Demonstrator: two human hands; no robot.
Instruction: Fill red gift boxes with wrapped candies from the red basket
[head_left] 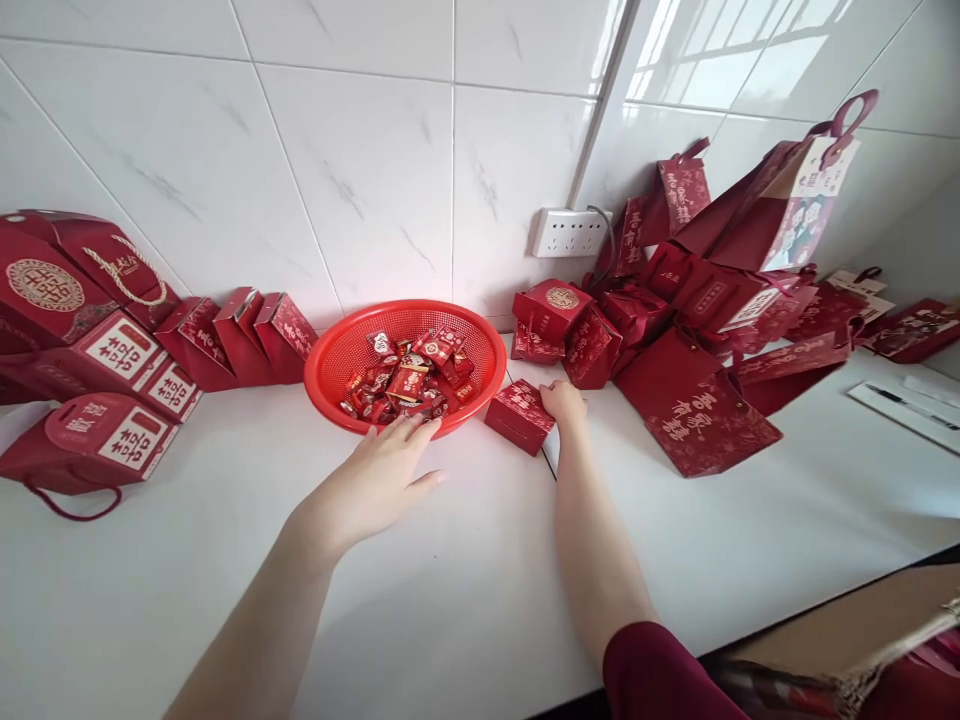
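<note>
A red plastic basket with wrapped candies and small red packets stands against the wall. My left hand is at the basket's front rim, palm down, fingers spread, holding nothing. Just right of the basket a small red box with a pale floral pattern lies on the white counter. My right hand is at the box's right end, its fingers curled against the far right corner; the fingertips are partly hidden.
Red gift boxes line the left side. Several red boxes and handled bags crowd the right. A power strip is on the tiled wall. At the far right lies a white tray with a pen. An open carton is at bottom right.
</note>
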